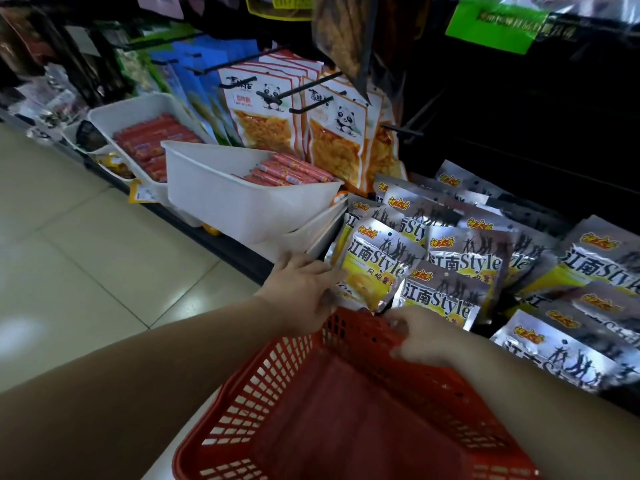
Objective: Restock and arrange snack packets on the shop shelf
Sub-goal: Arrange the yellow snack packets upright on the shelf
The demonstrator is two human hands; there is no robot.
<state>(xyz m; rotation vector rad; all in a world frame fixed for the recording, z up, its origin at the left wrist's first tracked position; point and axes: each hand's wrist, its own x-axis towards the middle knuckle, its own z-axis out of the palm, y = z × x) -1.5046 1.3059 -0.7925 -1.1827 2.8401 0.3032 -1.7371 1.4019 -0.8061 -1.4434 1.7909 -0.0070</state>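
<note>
Silver and yellow snack packets (464,265) lie in overlapping rows on the low shelf at the right. My left hand (301,289) grips the left edge of the front-left packet (375,268), fingers curled round its side. My right hand (426,337) reaches over the far rim of a red plastic basket (346,410) and its fingers touch the bottom edge of a neighbouring packet (443,296); the hand is blurred, so its hold is unclear. The basket below my arms looks empty inside.
White plastic bins (221,199) with red sausage sticks stand left of the packets. Panda-printed orange snack bags (266,116) hang on pegs behind. More silver packets (561,351) fill the shelf's right end. Pale tiled floor (86,254) lies to the left.
</note>
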